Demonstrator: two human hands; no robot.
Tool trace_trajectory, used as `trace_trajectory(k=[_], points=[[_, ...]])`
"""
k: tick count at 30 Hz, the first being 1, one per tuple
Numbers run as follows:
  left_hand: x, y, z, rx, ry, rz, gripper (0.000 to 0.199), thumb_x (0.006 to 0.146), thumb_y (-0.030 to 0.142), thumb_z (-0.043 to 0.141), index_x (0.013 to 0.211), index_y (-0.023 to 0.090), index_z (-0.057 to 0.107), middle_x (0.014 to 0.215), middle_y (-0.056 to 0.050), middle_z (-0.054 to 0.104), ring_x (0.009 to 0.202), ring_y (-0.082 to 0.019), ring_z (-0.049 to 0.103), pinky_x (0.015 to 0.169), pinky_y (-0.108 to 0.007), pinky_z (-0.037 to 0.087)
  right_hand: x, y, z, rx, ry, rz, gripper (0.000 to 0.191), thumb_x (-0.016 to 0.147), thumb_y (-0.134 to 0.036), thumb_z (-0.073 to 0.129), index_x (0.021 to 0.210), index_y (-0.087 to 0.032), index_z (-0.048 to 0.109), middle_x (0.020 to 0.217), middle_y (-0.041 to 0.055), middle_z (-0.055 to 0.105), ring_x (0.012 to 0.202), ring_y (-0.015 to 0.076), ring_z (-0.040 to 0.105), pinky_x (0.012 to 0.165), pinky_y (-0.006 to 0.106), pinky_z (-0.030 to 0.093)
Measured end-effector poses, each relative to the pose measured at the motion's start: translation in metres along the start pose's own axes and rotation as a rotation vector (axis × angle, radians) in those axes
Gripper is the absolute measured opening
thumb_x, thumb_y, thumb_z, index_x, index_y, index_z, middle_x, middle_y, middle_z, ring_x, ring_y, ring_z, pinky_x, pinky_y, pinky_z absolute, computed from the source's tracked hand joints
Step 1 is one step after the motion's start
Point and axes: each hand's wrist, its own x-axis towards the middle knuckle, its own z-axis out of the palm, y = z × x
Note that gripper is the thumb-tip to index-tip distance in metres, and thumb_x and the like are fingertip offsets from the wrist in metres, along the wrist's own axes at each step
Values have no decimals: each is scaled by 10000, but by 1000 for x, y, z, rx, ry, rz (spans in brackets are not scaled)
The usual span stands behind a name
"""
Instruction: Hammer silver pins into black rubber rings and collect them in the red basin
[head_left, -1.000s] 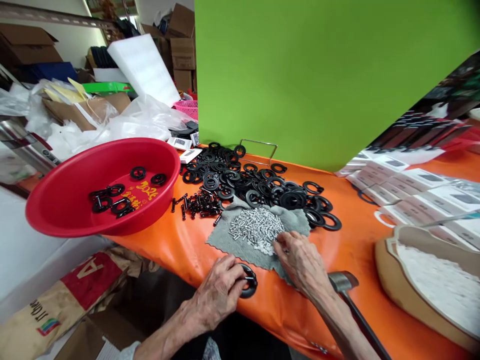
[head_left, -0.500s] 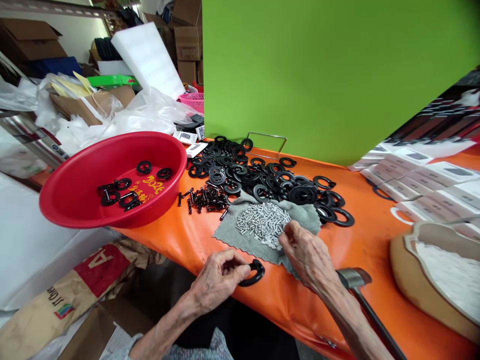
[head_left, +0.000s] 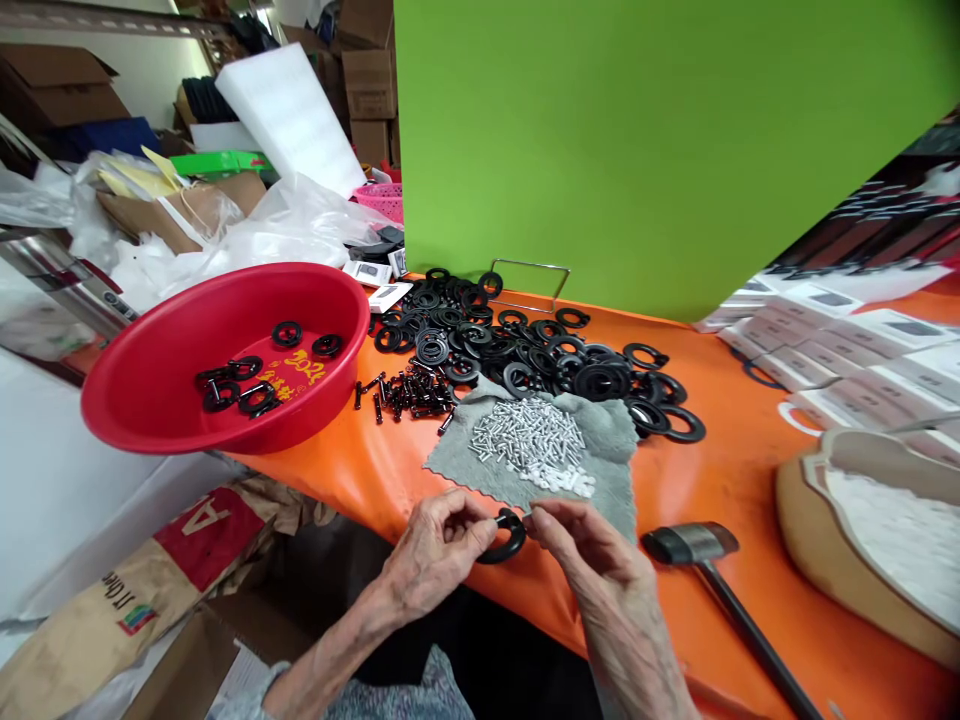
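My left hand pinches a black ring by its left side, just over the table's front edge. The fingers of my right hand are pressed together at the ring's upper right; a tiny pale piece seems to show at their tips, too small to name. Beyond both hands, a grey cloth carries a heap of small silver pins and a patch of small white pieces. Behind it lies a large pile of black rings, with short black rods at its left.
A red basin with several ring assemblies stands left. To the right lie a hammer and a tan tub of white material. Stacked white boxes fill the far right. A green panel rises behind the orange table.
My right hand has left the lower right of the pin heap and come back to the ring. My left hand keeps its hold. The white pieces and the hammer's head are now uncovered.
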Motion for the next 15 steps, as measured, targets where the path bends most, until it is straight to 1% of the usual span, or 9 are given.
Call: trace_trajectory(k=[4,7,12,15], points=[[-2,1,-2,166,36,59,160,850,259,550,766,133,601,671,13,516,584,-101,426,563,-230,352,-6,13,-6,-291,-24,-219,187,837,-397,601,777,-228,657,702,-10,649,637,134,580,626,244,470],[-4,2,-2,312,70,115,148,853,226,543,748,139,600,673,20,496,554,-92,382,537,-225,327,-10,15,-9,-399,-31,-338,175,878,-357,563,788,-227,636,703,-21,639,604,121,550,610,240,451],[-7,3,2,480,90,223,134,878,206,532,783,153,610,720,9,513,573,-103,420,574,-234,358,-12,10,-8,-406,-59,-377,168,903,-303,531,782,-214,605,674,-20,613,579,116,561,580,236,455],[-8,1,3,539,91,284,123,895,188,514,820,161,608,748,-6,530,648,-131,478,645,-251,400,-14,11,-7,-465,-78,-452,112,901,-254,535,823,-212,603,695,-8,629,591,123,592,571,231,476]])
